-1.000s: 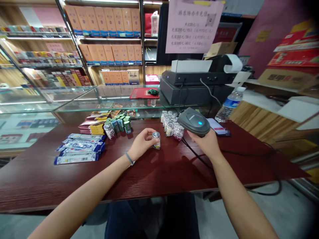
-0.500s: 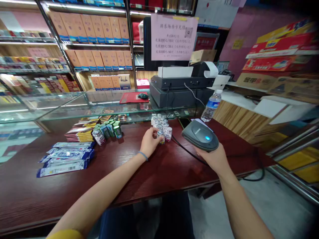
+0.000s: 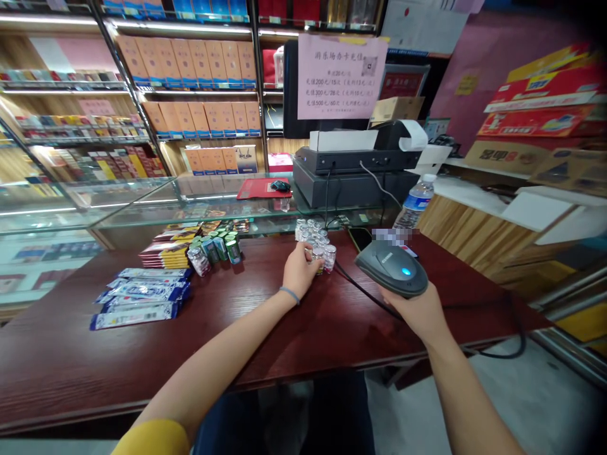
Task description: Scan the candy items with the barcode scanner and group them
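Note:
My left hand (image 3: 301, 273) has its thumb and fingers closed around a small jar (image 3: 317, 254) with a silvery lid, at the front of a cluster of similar jars (image 3: 313, 231) on the dark red table. My right hand (image 3: 417, 309) grips the handle of a dark grey barcode scanner (image 3: 392, 268) with a blue light on top. The scanner's nose points toward the jars, and its black cable (image 3: 363, 287) runs back past them. To the left stand green cans (image 3: 220, 246), with one pale jar (image 3: 198, 261) at their front.
Blue-and-white packets (image 3: 142, 291) and yellow-red packs (image 3: 168, 249) lie at the left. Behind the scanner are a phone (image 3: 360, 237) and a water bottle (image 3: 415, 203). A glass counter (image 3: 199, 208) and a black cash-register unit (image 3: 351, 180) border the table's far side.
The whole view has shifted, so everything appears slightly farther right. My left hand stays at the same jar, and my right hand still holds the scanner.

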